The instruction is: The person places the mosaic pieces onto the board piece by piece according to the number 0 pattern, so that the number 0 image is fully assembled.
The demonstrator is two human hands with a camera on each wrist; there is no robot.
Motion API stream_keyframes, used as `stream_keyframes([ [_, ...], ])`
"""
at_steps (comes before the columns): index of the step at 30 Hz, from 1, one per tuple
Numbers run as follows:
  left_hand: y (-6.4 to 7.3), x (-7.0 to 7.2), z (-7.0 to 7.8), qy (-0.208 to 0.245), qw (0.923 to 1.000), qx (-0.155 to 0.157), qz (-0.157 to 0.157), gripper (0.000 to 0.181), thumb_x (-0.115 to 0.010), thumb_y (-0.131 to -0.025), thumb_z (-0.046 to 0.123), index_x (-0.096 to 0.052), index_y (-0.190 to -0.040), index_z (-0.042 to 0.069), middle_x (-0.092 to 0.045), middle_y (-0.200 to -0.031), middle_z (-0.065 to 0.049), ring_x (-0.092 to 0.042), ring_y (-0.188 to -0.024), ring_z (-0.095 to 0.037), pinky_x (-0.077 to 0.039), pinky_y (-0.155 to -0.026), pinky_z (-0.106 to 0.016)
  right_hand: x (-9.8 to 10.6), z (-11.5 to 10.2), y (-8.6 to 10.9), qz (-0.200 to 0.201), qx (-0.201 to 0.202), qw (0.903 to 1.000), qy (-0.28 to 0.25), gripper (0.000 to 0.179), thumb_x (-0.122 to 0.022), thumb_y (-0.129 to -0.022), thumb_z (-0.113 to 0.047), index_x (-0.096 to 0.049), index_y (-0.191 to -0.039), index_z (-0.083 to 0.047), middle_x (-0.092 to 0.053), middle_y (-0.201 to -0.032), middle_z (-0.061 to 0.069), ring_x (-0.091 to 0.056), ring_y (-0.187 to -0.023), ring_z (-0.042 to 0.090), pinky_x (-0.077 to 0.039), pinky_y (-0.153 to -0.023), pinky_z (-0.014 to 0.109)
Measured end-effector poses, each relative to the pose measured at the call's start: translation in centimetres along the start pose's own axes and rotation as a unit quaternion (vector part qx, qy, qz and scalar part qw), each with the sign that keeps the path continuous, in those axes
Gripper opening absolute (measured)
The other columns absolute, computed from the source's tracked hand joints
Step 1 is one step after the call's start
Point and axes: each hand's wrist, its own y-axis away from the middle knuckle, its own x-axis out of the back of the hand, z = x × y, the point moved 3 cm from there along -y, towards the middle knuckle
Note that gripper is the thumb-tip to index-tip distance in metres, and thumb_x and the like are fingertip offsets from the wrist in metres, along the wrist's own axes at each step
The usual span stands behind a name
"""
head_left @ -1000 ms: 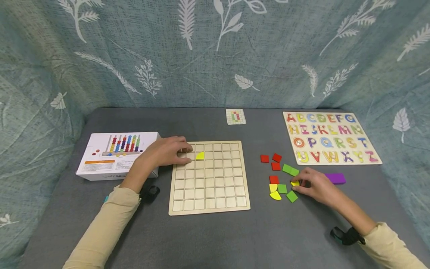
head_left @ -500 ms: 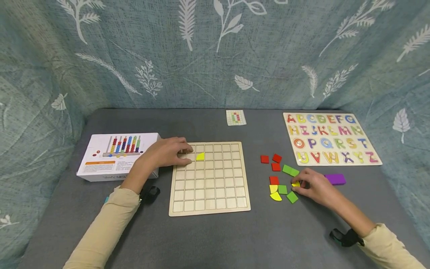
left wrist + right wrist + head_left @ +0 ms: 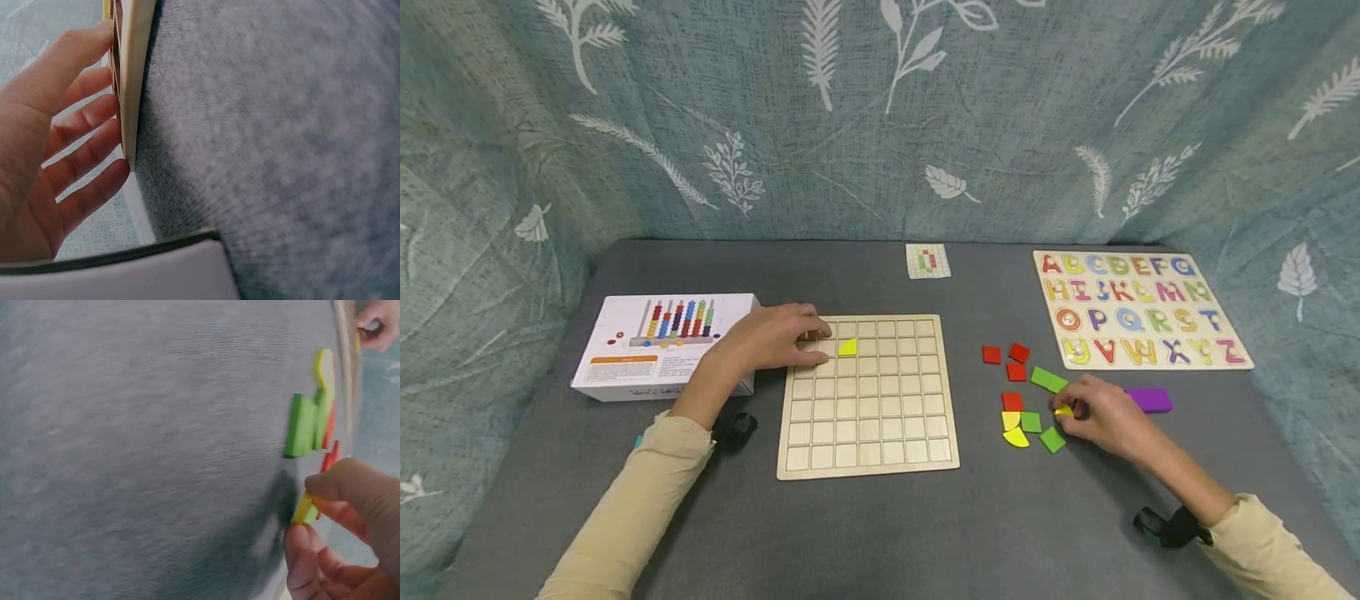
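At the upper left corner of a wooden grid board (image 3: 868,408), my left hand (image 3: 767,337) rests its relaxed, spread fingertips on the surface. The left wrist view has those fingers (image 3: 87,119) along the board's edge (image 3: 130,94). One yellow quarter-round tile (image 3: 847,347) sits in a cell near that hand. Over on the right, my right hand (image 3: 1105,412) pinches a yellow tile (image 3: 302,508) between thumb and fingers, and the fingers partly hide it. Green tiles (image 3: 1048,379), red tiles (image 3: 1012,402) and two more yellow tiles (image 3: 1016,437) lie just left of this hand.
A white abacus box (image 3: 662,346) stands left of the board, beneath the left wrist. Behind lies a small pattern card (image 3: 928,261). An alphabet puzzle board (image 3: 1142,308) is at the back right, with a purple block (image 3: 1150,400) close behind the right hand.
The yellow tile in my right fingers has shifted very slightly right, and a little more of it shows. My left hand stays in place on the board.
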Motion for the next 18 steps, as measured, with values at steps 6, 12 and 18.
stream_keyframes([
  [6, 0.2, 0.0, -0.1, 0.0, 1.0, 0.002, -0.006, 0.031, -0.07, -0.087, 0.04, -0.07, -0.113, 0.022, -0.059, -0.096, 0.004, -0.051, -0.082, -0.008, -0.044, -0.07, -0.028, 0.8, -2.0, -1.3, -0.007, 0.014, 0.9989, -0.043, 0.02, -0.073, -0.077, -0.002, -0.072, -0.095, -0.012, -0.063, -0.086, -0.005, -0.051, -0.071, 0.001, -0.045, -0.061, 0.021],
  [12, 0.3, 0.0, -0.2, -0.003, 1.0, 0.002, -0.003, 0.032, -0.071, -0.087, 0.041, -0.07, -0.113, 0.022, -0.059, -0.096, 0.004, -0.053, -0.081, -0.009, -0.045, -0.069, -0.029, -0.7, -5.9, -6.2, -0.025, 0.079, 0.9936, -0.076, 0.017, -0.072, -0.08, -0.003, -0.073, -0.095, -0.01, -0.062, -0.089, 0.0, -0.053, -0.071, 0.008, -0.044, -0.061, 0.021],
  [18, 0.3, 0.0, -0.1, -0.004, 1.0, 0.002, 0.0, 0.032, -0.071, -0.086, 0.041, -0.071, -0.112, 0.022, -0.059, -0.096, 0.004, -0.053, -0.081, -0.009, -0.045, -0.069, -0.028, -3.9, -10.6, -12.8, -0.063, 0.154, 0.9838, -0.068, 0.015, -0.07, -0.082, -0.007, -0.074, -0.096, -0.009, -0.065, -0.095, 0.004, -0.058, -0.075, 0.012, -0.046, -0.065, 0.023],
])
